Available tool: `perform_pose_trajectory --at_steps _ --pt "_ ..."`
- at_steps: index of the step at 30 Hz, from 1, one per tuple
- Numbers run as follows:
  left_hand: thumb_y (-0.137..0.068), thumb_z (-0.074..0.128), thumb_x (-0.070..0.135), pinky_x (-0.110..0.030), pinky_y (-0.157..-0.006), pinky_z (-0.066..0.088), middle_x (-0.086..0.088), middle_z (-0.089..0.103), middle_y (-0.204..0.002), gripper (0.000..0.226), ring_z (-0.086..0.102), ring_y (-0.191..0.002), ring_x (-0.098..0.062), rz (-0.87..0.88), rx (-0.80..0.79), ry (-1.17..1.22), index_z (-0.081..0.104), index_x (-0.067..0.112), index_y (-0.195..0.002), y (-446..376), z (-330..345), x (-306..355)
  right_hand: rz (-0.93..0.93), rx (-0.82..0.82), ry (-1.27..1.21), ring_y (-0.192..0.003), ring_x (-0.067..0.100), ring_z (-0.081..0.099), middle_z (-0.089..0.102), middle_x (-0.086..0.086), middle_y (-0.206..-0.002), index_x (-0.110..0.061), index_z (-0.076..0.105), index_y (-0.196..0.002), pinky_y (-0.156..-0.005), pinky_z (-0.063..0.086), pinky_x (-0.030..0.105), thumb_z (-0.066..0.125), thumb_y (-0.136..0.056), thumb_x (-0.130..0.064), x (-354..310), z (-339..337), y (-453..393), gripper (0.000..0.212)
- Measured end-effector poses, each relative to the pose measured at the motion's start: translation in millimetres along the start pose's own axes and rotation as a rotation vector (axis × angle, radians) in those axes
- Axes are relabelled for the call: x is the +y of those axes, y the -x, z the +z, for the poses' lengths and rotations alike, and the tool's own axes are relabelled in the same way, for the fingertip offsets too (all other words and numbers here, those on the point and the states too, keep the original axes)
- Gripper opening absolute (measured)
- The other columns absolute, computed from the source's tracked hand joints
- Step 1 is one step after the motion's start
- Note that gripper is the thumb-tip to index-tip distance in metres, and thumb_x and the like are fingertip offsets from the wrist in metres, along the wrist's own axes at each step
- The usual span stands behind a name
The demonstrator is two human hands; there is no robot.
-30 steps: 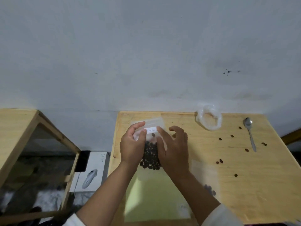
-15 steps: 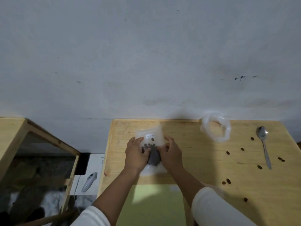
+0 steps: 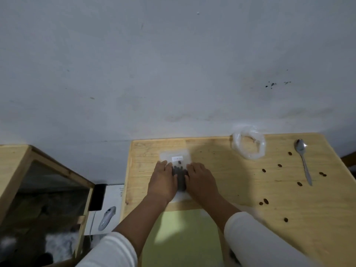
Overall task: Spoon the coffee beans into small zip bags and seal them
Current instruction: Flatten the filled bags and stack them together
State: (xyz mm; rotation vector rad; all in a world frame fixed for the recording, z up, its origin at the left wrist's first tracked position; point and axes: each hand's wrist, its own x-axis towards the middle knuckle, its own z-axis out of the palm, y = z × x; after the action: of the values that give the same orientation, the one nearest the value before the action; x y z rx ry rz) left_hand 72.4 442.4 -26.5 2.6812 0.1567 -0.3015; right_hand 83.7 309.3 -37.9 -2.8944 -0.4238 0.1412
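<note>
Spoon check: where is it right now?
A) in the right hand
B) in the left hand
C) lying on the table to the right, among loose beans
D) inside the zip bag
C: the spoon lies bare on the table at the right among scattered beans, while the left hand and the right hand both press on the zip bag.
</note>
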Motion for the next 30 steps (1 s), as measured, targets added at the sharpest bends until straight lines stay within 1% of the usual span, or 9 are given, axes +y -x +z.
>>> perform_pose_trajectory --at_steps 2,5,7,10,13,15,20,27,30 --pt "-0.099 0.035 0.028 -0.029 -0.117 0.014 -0.009 0.032 -0.147 0.046 0.018 -0.140 -0.023 0.055 0.028 -0.029 0.032 0.007 -0.139 4.2 -2.1 3.8 -0.004 -0.016 0.044 -0.076 0.024 0.064 0.068 0.009 -0.084 -0.008 0.066 -0.086 -0.055 0.053 0.030 0.057 -0.077 -0.026 2.2 -5.6 9.9 0.022" --pt "-0.096 0.041 0.021 -0.033 -0.112 0.024 -0.011 0.038 -0.141 0.042 0.031 -0.133 -0.025 0.142 0.059 0.051 0.040 0.006 -0.135 19.9 -3.3 18.2 0.062 -0.002 0.082 -0.072 0.024 0.064 0.067 0.010 -0.080 -0.007 0.066 -0.084 -0.053 0.051 0.028 0.075 -0.065 -0.025 9.0 -11.1 33.1 0.027" --pt "-0.094 0.045 0.018 -0.033 -0.105 0.032 -0.011 0.041 -0.139 0.039 0.037 -0.128 -0.024 0.203 0.060 0.112 0.044 0.007 -0.132 34.8 2.0 28.2 0.133 0.009 0.108 -0.071 0.025 0.063 0.067 0.010 -0.080 -0.006 0.067 -0.083 -0.052 0.051 0.028 0.073 -0.065 -0.024 16.5 -13.6 54.8 0.027" --pt "-0.094 0.044 0.019 -0.029 -0.101 0.034 -0.009 0.045 -0.135 0.040 0.039 -0.126 -0.022 0.366 0.032 0.029 0.045 0.008 -0.132 57.7 26.2 40.9 0.257 0.005 0.079 -0.076 0.029 0.063 0.066 0.013 -0.085 -0.005 0.066 -0.087 -0.056 0.052 0.032 0.059 -0.069 -0.025 35.1 -13.3 92.6 0.028" --pt "-0.094 0.043 0.025 -0.029 -0.099 0.035 -0.008 0.046 -0.134 0.042 0.042 -0.123 -0.022 0.403 -0.063 0.007 0.042 0.013 -0.134 76.2 50.9 56.5 0.424 0.008 0.018 -0.104 0.032 0.055 0.058 0.015 -0.115 -0.004 0.057 -0.117 -0.078 0.050 0.038 0.049 -0.087 -0.027 53.3 -13.6 131.7 0.038" --pt "-0.095 0.043 0.028 -0.030 -0.098 0.036 -0.009 0.047 -0.133 0.043 0.043 -0.122 -0.023 0.386 -0.155 0.035 0.041 0.014 -0.135 86.8 63.7 67.1 0.545 0.009 -0.037 -0.117 0.030 0.045 0.049 0.013 -0.128 -0.009 0.046 -0.130 -0.089 0.045 0.036 0.045 -0.093 -0.030 64.2 -14.2 153.3 0.042" --pt "-0.096 0.043 0.028 -0.031 -0.098 0.036 -0.012 0.049 -0.134 0.047 0.045 -0.122 -0.026 0.331 -0.354 0.095 0.033 0.012 -0.139 98.5 83.2 89.3 0.743 -0.010 -0.295 -0.115 0.027 0.046 0.050 0.010 -0.127 -0.016 0.046 -0.130 -0.092 0.041 0.032 0.046 -0.090 -0.027 85.0 -6.7 173.4 0.041" --pt "-0.094 0.047 0.023 -0.030 -0.098 0.040 -0.010 0.053 -0.128 0.043 0.050 -0.117 -0.023 0.210 -0.327 0.216 0.040 0.014 -0.135 99.4 90.1 107.5 0.884 0.134 -0.496 -0.106 0.026 0.053 0.052 0.011 -0.118 -0.016 0.052 -0.126 -0.092 0.044 0.034 0.058 -0.085 -0.021 97.0 -12.8 174.7 0.041" --pt "-0.091 0.052 0.021 -0.033 -0.093 0.046 -0.007 0.056 -0.122 0.040 0.054 -0.107 -0.019 0.131 -0.275 0.362 0.046 0.020 -0.130 95.3 83.7 109.6 0.894 0.243 -0.640 -0.097 0.022 0.054 0.051 0.010 -0.112 -0.018 0.052 -0.123 -0.083 0.046 0.030 0.063 -0.083 -0.017 102.8 -18.6 169.8 0.042"
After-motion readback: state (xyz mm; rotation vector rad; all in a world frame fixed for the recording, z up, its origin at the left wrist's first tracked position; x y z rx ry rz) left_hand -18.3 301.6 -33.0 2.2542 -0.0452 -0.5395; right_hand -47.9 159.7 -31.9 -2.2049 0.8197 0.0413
